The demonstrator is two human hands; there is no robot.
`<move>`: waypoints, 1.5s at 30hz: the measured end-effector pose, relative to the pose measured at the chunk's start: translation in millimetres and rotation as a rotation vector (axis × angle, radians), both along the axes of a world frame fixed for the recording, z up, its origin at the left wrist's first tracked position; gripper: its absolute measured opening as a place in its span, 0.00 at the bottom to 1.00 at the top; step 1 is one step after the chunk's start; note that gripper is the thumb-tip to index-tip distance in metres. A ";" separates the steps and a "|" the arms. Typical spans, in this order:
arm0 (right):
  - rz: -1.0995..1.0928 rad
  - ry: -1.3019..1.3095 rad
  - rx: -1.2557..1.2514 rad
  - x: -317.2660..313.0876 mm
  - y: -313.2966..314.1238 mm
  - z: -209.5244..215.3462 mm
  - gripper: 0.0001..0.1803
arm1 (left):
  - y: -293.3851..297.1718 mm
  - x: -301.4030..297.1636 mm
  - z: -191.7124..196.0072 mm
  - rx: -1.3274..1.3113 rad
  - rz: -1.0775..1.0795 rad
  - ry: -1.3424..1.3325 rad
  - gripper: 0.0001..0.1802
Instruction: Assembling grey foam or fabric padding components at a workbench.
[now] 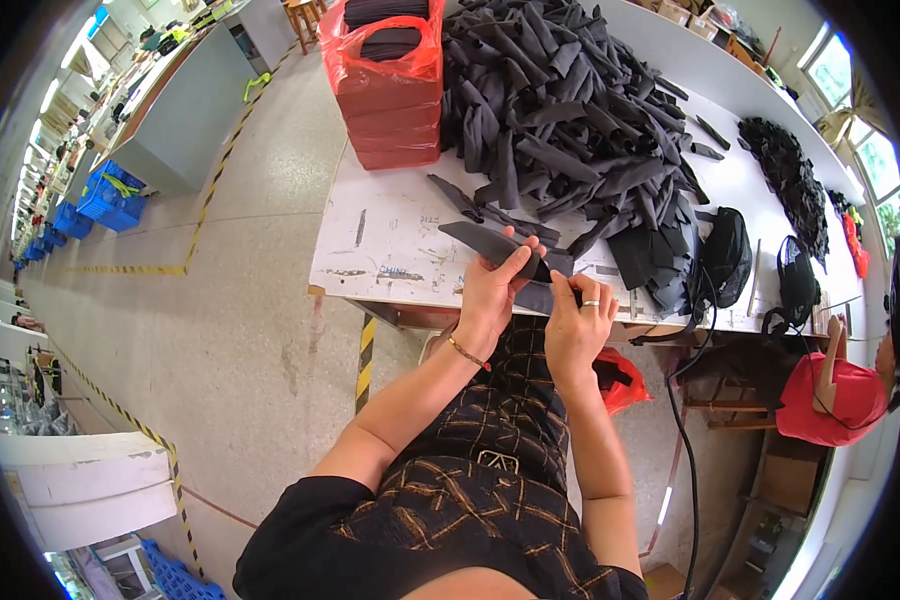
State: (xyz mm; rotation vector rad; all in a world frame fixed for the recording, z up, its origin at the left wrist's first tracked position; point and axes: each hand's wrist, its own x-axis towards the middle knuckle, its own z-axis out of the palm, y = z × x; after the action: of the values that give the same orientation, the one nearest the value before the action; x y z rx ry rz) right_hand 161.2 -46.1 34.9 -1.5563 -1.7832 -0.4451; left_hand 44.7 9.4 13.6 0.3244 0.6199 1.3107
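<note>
Workshop floor with striped tape gives way to the white bench [390, 235], at whose near edge the left hand [490, 290] and right hand [577, 322] each pinch one dark fabric strip [490, 243] in their grip, while the big heap of strips [570, 110] beyond looks largely unhandled.

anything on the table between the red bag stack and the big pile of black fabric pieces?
Head view: nothing; the red bag stack and black fabric pile sit almost touching on the white table.
</note>
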 end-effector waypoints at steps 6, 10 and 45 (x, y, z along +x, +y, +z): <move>0.067 0.021 -0.025 4.7 -3.9 -0.2 0.16 | 2.1 -4.0 2.0 0.055 0.009 0.070 0.34; 0.055 0.029 -0.008 0.5 1.9 -6.2 0.16 | -2.5 2.9 -3.1 0.121 0.052 0.116 0.32; 0.241 0.265 -0.163 -5.8 -18.1 -14.4 0.20 | -3.3 -9.8 -7.8 0.114 -0.127 0.005 0.23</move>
State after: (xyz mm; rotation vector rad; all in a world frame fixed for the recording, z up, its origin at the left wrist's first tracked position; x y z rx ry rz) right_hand 155.5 -64.2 20.5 -1.4087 -1.8016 0.0223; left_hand 34.8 6.0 5.9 0.4531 0.5217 1.2260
